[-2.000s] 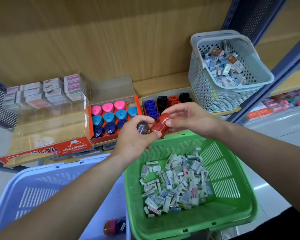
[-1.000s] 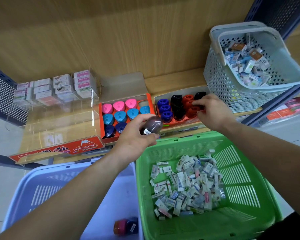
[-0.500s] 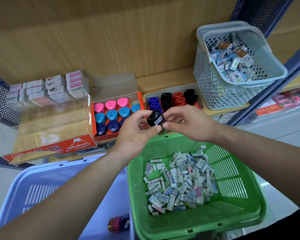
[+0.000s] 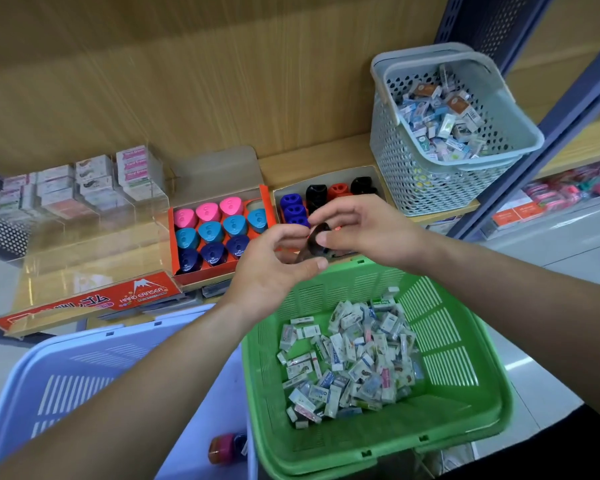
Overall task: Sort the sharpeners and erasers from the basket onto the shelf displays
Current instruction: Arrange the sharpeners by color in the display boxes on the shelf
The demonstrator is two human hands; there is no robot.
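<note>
At the far left of the wooden shelf [image 4: 312,155], the clear acrylic display of stacked white eraser boxes [image 4: 94,183] stands as it did a second ago. Below it, the pale lilac slotted plastic basket [image 4: 66,375] has a small red-and-pink sharpener [image 4: 224,448] lying in its near corner. On the shelf, the orange cardboard tray [image 4: 205,277] shows rows of pink, teal and navy triangular sharpeners.

My left hand [image 4: 274,261] pinches the dark oval plastic sharpener [image 4: 313,242] between thumb and fingers, above the far rim of the green slotted plastic basket [image 4: 447,341]. A second ago this hand held it alone. My right hand [image 4: 371,230], then reaching into the grey cardboard tray [image 4: 329,173] of blue, black and red sharpeners, has come back and now pinches the same sharpener from the other side. Its white label, facing me half a second ago, is turned away. The heap of small wrapped erasers [image 4: 350,362] in the green basket lies unchanged. At the right, the grey-blue perforated basket [image 4: 413,188] of erasers sits on the shelf.
</note>
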